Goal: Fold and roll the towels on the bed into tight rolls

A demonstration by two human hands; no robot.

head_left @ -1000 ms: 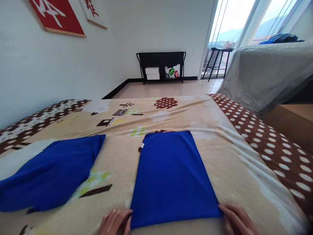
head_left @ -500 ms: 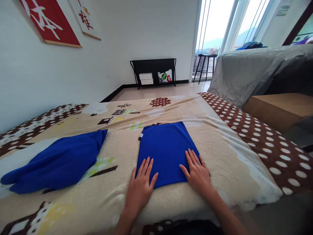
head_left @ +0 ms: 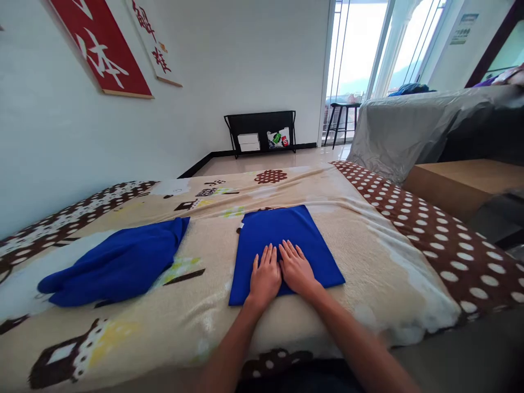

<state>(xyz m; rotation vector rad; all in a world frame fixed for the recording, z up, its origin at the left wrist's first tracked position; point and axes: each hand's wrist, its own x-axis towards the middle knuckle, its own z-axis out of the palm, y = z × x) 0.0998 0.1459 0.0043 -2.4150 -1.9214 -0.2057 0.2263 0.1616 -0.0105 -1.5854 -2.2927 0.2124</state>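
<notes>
A blue cloth (head_left: 282, 226), folded into a flat rectangle, lies in front of me on a patterned blanket (head_left: 204, 295). Both my hands rest palm down on its near half. My left hand (head_left: 266, 275) lies flat with fingers stretched forward. Close beside it, almost touching, my right hand (head_left: 295, 266) is also flat, its fingers angled left. At the cloth's far left corner a small white tag (head_left: 240, 226) sticks out. Off to the left, a second blue cloth (head_left: 123, 262) lies loosely bunched, touched by neither hand.
The blanket has a brown polka-dot border (head_left: 446, 245). Beyond it on the right are a cardboard box (head_left: 446, 183) and a plastic-covered piece of furniture (head_left: 393, 128). A black rack (head_left: 260, 123) stands by the far wall, a stool (head_left: 344, 117) near the window.
My hands have slid inward from the cloth's two sides and now lie together near its middle. My view has tilted up slightly. The bunched blue cloth keeps its shape.
</notes>
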